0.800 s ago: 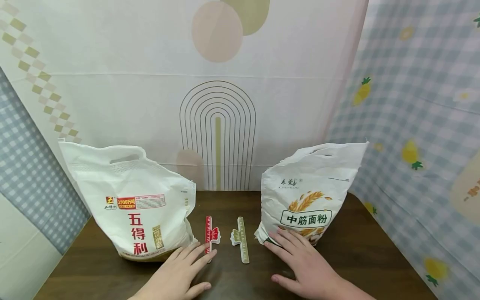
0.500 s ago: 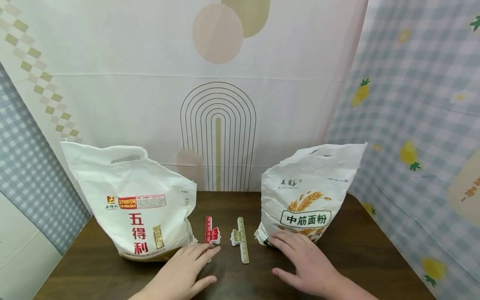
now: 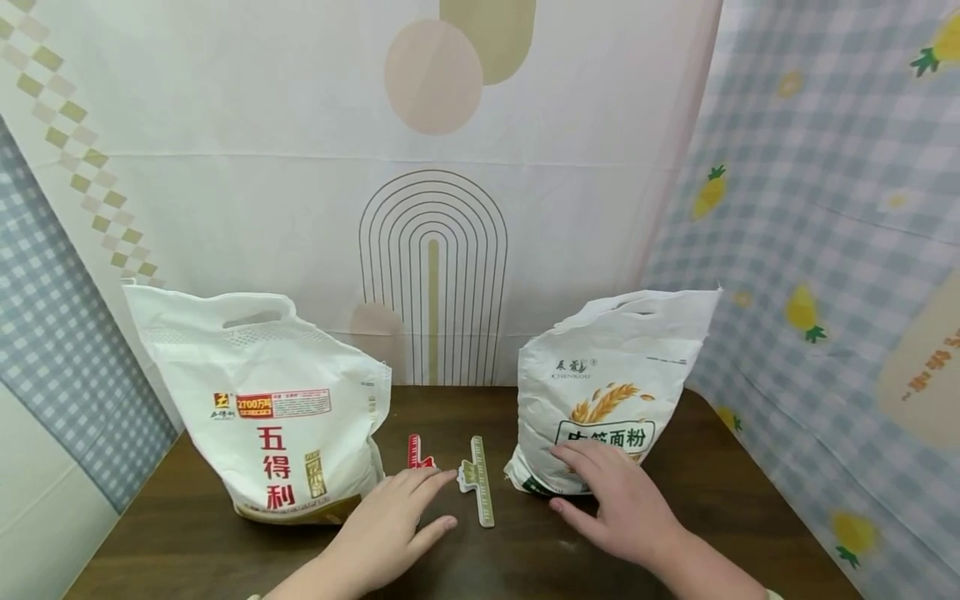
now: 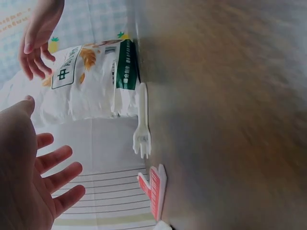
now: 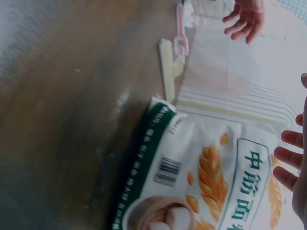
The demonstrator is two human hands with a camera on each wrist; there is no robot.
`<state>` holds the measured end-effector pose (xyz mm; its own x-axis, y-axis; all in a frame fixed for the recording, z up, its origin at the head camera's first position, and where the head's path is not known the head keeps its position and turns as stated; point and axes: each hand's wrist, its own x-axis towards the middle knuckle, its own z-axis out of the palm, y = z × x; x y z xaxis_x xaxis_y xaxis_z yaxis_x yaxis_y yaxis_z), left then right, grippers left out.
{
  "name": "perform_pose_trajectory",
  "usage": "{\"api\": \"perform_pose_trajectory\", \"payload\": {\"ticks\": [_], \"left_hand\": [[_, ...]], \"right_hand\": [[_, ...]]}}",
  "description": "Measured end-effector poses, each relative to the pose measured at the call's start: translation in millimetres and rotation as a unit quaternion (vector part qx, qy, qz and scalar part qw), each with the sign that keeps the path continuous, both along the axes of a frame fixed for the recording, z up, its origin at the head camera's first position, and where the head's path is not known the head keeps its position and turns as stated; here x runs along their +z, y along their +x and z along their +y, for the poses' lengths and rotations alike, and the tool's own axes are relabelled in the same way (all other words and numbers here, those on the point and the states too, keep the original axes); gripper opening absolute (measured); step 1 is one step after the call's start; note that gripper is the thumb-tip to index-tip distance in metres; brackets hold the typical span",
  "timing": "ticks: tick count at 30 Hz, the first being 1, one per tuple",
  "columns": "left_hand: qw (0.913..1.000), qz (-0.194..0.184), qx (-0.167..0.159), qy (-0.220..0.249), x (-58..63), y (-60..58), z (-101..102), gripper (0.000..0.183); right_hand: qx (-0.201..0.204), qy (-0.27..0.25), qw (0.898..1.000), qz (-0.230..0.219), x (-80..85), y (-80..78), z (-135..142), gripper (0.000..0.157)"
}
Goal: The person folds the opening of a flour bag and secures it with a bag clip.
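A white flour bag with red characters (image 3: 300, 433) stands on the left. A second flour bag (image 3: 555, 408), printed with wheat ears and green lettering, stands on the right. Between them lie a red sealing clip (image 3: 414, 450) and a pale green sealing clip (image 3: 482, 492). My left hand (image 3: 390, 525), fingers extended and holding nothing, is above the table and hides the red clip's lower part. My right hand (image 3: 622, 504) is in front of the right bag, fingers loosely spread and holding nothing. In the wrist views, both hands are raised off the table.
A dark wooden table (image 3: 510, 567) carries the bags and clips. Behind it hangs a pale curtain (image 3: 262, 208) with arch and circle patterns. Checked cloth with pineapples (image 3: 787, 208) hangs along the right side, and blue checked cloth (image 3: 52, 317) along the left.
Both hands have risen and moved slightly forward. The left hand now covers more of the red clip, and the right hand covers part of the right bag's lettering. Bags and clips stay put.
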<state>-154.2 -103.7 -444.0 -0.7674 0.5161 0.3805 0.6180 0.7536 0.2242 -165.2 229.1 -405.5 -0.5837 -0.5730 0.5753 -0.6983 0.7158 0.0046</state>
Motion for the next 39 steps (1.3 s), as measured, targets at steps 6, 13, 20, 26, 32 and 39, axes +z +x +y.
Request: {"api": "perform_pose_trajectory", "payload": {"ticks": [6,13,20,26,32,39], "left_hand": [[0.9997,0.007,0.006,0.024,4.3,-6.8,12,0.056],[0.9988,-0.003,0.030,0.039,7.4,-15.5,25,0.058],[0.9985,-0.006,0.024,0.050,13.3,-22.6,34,0.059],[0.9969,-0.023,0.023,0.071,19.0,-28.7,45,0.057],[0.9957,-0.023,0.039,0.080,21.3,-35.6,54,0.055],[0.9907,-0.038,0.053,0.119,26.9,-44.3,71,0.058]], "right_hand": [[-0.022,-0.030,0.999,0.001,19.0,-5.8,8,0.057],[-0.042,-0.035,0.998,0.026,38.1,-12.4,16,0.057],[-0.043,-0.044,0.997,0.051,55.7,-17.6,20,0.056],[-0.062,-0.063,0.994,0.062,74.2,-23.8,21,0.057],[-0.080,-0.090,0.990,0.078,86.1,-31.0,21,0.052],[-0.063,-0.132,0.982,0.119,103.3,-42.3,22,0.049]]}}
